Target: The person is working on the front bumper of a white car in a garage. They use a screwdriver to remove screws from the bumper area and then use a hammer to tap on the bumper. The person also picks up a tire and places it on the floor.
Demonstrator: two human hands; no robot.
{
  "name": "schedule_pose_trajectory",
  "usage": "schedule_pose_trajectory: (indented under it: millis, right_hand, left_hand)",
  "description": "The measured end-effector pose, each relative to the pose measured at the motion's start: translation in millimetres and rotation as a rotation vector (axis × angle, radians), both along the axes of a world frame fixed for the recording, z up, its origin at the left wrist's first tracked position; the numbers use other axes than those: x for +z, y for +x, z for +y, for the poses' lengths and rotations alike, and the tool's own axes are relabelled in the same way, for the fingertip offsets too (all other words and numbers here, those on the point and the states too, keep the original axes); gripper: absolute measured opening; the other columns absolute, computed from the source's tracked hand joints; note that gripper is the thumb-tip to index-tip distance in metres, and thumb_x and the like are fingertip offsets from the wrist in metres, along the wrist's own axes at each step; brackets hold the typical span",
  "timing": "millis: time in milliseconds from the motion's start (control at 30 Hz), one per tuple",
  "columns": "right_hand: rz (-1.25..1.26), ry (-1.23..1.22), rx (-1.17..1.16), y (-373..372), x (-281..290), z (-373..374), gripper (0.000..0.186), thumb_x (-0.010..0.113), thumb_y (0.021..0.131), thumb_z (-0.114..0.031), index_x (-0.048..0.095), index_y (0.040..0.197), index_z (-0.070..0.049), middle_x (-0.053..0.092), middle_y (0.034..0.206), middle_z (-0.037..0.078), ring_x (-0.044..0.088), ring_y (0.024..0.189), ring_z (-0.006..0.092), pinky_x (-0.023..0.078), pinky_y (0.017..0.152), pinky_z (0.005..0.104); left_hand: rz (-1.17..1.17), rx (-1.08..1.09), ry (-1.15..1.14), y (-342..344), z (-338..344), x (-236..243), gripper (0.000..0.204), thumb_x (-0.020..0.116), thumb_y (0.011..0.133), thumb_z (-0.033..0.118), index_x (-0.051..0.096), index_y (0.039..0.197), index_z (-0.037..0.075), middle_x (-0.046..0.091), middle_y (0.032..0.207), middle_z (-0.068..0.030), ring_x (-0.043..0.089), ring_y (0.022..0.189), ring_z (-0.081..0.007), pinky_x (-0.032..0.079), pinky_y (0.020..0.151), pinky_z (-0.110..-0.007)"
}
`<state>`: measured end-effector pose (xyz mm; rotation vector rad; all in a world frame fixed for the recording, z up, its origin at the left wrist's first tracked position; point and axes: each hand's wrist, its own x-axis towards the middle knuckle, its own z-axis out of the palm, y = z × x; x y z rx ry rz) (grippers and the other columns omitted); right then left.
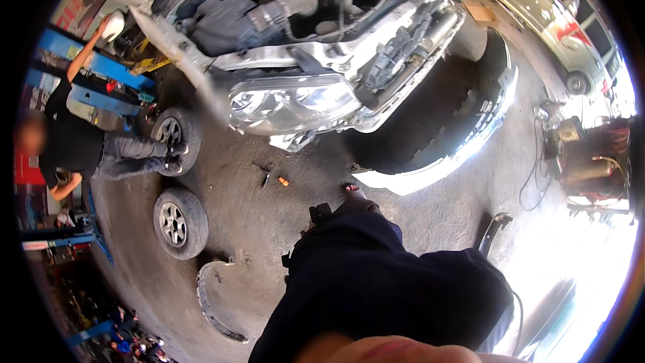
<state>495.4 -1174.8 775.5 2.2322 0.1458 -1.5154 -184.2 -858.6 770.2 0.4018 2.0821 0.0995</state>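
Observation:
At the lower edge, close to the camera, is bare skin of one of my hands (396, 351); I cannot tell which hand, and its fingers and anything in them are unclear. My dark-clothed body (376, 282) and one foot (353, 188) show below me. Ahead stands a car with its engine bay (248, 23) open and its headlight (289, 104) exposed. A detached bumper (423, 176) lies on the floor to the right of the car's front. A small orange-handled tool (283, 181) and a dark tool (266, 179) lie before my foot.
A co-worker (70, 151) in dark clothes stands left, one raised hand at a white object (113, 27). Two wheels (180, 232) and a curved strip (205, 296) lie on the floor. Machinery (591, 168) with a looping cable and another car (551, 27) are at the right.

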Motion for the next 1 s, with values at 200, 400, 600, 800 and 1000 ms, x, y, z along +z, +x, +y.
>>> schedule_pose_trajectory:
  millis: [200,400,600,800,1000]
  right_hand:
    - [0.067,0.276,0.117,-46,-60,127,0.039,0.054,0.092,-0.037,0.068,0.106,-0.003,0.066,0.11,0.016,0.061,0.096,0.0359,0.048,0.082,0.0408]
    - [0.056,1.202,1.315,-138,-20,475,0.036,0.061,0.087,-0.037,0.067,0.096,-0.003,0.067,0.088,0.017,0.065,0.078,0.0365,0.052,0.07,0.0441]
    - [0.817,1.384,0.48,-308,164,573,0.028,0.055,0.095,-0.027,0.064,0.11,-0.005,0.064,0.086,0.009,0.066,0.067,0.0134,0.057,0.061,0.0286]
    - [0.542,0.963,2.14,-403,-5,617,0.039,0.05,0.092,-0.032,0.063,0.117,-0.005,0.066,0.114,0.015,0.068,0.092,0.0355,0.055,0.081,0.0432]
    - [0.302,0.436,1.529,-441,-168,611,0.054,0.046,0.089,-0.048,0.067,0.117,-0.006,0.063,0.123,0.021,0.059,0.117,0.0344,0.045,0.1,0.0433]
  left_hand:
    - [-0.054,0.045,0.026,-42,-39,2,0.005,0.057,0.09,0.02,0.058,0.089,0.016,0.036,0.055,0.004,0.037,0.043,-0.0115,0.027,0.039,-0.033]
    - [-0.185,0.055,0.186,-61,-36,-7,0.008,0.058,0.09,0.019,0.062,0.096,0.015,0.04,0.057,0.0046,0.039,0.046,-0.0094,0.03,0.041,-0.031]
    - [-0.377,0.033,0.514,-66,6,36,0.014,0.06,0.091,0.017,0.065,0.104,0.013,0.043,0.06,0.0053,0.041,0.05,-0.0074,0.033,0.043,-0.029]
    - [-0.35,0.327,0.811,-38,105,-51,0.017,0.064,0.091,0.023,0.07,0.103,0.011,0.05,0.062,0.0053,0.041,0.047,-0.008,0.035,0.045,-0.029]
    - [-0.104,0.281,0.518,35,134,-223,0.025,0.054,0.093,0.023,0.071,0.109,0.015,0.067,0.089,-0.0113,0.062,0.071,-0.0232,0.051,0.062,-0.035]
